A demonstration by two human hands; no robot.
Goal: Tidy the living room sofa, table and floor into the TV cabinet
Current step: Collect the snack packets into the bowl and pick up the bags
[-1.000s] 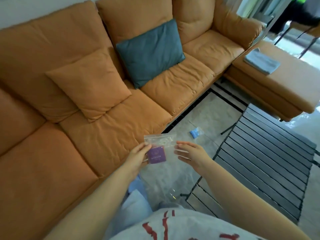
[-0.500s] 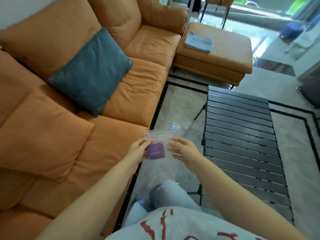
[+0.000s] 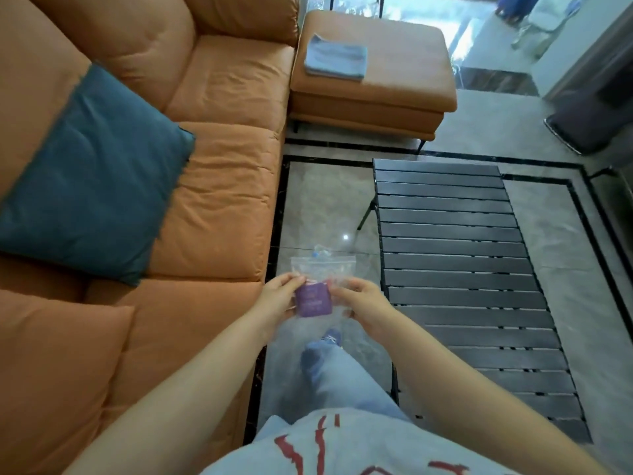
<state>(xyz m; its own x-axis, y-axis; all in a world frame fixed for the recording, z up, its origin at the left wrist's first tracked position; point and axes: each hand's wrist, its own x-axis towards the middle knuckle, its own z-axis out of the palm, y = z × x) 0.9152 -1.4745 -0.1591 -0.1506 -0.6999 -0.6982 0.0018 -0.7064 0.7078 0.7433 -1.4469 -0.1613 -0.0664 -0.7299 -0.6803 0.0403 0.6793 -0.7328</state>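
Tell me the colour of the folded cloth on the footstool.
Light blue; the folded cloth on the orange footstool shows best in the head view.

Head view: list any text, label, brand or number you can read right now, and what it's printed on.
No text in this view can be read.
Purple card inside the clear zip bag, held by the left hand and right hand: faint pale print, too blurred to read.
Shirt at the bottom edge: red marks, cut off, not legible as words.
Shoe: small white mark, too small to read.
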